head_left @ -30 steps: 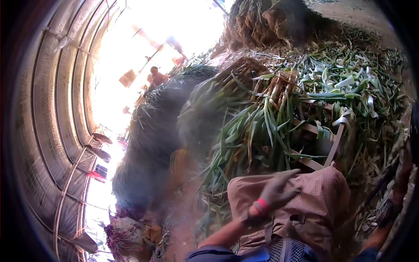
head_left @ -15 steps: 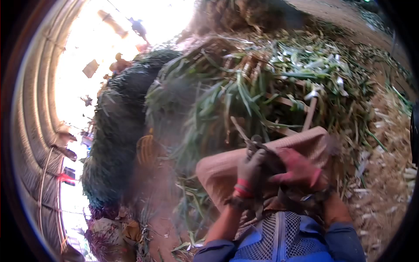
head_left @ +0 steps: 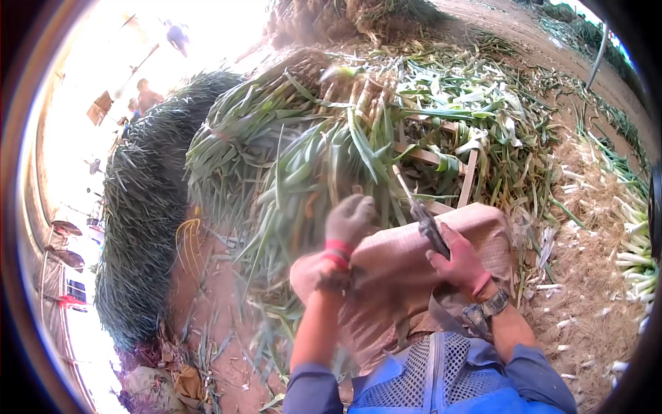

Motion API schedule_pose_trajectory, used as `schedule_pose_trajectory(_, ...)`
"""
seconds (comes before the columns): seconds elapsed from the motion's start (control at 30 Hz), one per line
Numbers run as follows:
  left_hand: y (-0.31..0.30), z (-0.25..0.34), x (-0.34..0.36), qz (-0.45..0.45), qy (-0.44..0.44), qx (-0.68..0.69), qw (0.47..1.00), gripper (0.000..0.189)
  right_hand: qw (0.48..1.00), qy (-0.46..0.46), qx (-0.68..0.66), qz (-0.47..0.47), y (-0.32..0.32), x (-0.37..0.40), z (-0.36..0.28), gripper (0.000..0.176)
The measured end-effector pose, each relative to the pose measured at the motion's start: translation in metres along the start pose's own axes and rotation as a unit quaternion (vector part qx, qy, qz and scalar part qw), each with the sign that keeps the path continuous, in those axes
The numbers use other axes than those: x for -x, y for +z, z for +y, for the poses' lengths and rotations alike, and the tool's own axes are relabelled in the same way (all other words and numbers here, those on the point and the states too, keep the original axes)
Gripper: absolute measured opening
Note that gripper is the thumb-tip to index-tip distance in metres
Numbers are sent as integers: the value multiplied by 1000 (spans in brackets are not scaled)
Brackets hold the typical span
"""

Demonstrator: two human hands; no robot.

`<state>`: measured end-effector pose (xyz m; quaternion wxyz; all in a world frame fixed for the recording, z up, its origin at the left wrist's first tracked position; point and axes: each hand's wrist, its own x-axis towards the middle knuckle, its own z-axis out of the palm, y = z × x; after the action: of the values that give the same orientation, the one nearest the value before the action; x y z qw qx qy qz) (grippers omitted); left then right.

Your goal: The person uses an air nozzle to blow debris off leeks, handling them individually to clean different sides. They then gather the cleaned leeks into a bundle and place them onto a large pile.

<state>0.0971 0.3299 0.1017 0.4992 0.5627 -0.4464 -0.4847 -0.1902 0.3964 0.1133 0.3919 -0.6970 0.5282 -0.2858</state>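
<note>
My right hand point(head_left: 460, 261), in a pinkish glove, grips the dark wrapped handle of a knife point(head_left: 429, 228). Its thin blade points up and left toward the green onions point(head_left: 314, 169) heaped ahead. My left hand point(head_left: 350, 222), gloved with a red band at the wrist, is raised at the near side of that heap. Its fingers are curled, and I cannot make out what, if anything, is in them. Under both hands, a pink woven sack point(head_left: 407, 265) covers my lap.
Wooden slats point(head_left: 469, 179) show beneath cut leaves. Trimmed white onions point(head_left: 634, 259) and root scraps lie on the right. A tall stack of green onions point(head_left: 141, 207) stands left, with a yellow wire basket point(head_left: 189, 241) beside it. A person point(head_left: 147, 96) is far off.
My hands were together over the sack. The left has moved left and up toward the onion heap; the right now shows plainly with the knife. The view has shifted slightly.
</note>
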Motion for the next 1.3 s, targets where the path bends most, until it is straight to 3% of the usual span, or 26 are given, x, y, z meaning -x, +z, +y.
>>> schedule_pose_trajectory(0.07,-5,27,-31,34,-33,-106,993,38,1000,2,24,3,-7,0,-4,74)
schedule_pose_trajectory(0.1,-11,13,-59,41,33,-170,984,38,1000,-13,22,5,-9,-3,-1,73)
schedule_pose_trajectory(0.2,-5,15,-129,59,65,-280,956,33,1000,0,13,-4,-14,-4,10,71)
schedule_pose_trajectory(0.4,8,3,-262,94,59,-476,873,54,994,74,75,-3,-30,-2,34,76)
schedule_pose_trajectory(0.5,18,13,-309,57,-59,-555,828,53,987,86,136,-17,-29,8,48,81)
schedule_pose_trajectory(0.67,15,-6,-345,53,-90,-569,816,52,987,52,153,-13,-25,-33,20,84)
schedule_pose_trajectory(0.73,6,-18,-344,-6,-109,-513,851,45,983,68,167,-35,-27,-60,9,83)
schedule_pose_trajectory(0.83,9,-16,-285,1,-77,-470,879,39,990,20,137,-24,-19,-103,12,75)
schedule_pose_trajectory(0.93,2,-16,-210,13,-93,-464,881,42,985,-88,151,7,4,-130,22,74)
schedule_pose_trajectory(1.03,-10,-23,-156,1,-121,-479,869,49,986,-27,140,-88,23,-126,-2,75)
schedule_pose_trajectory(1.1,-18,-25,-137,18,-86,-484,871,55,985,-4,144,-93,35,-119,-5,76)
schedule_pose_trajectory(1.3,-17,-36,-133,12,-114,-475,872,65,975,16,161,-150,47,-114,-24,80)
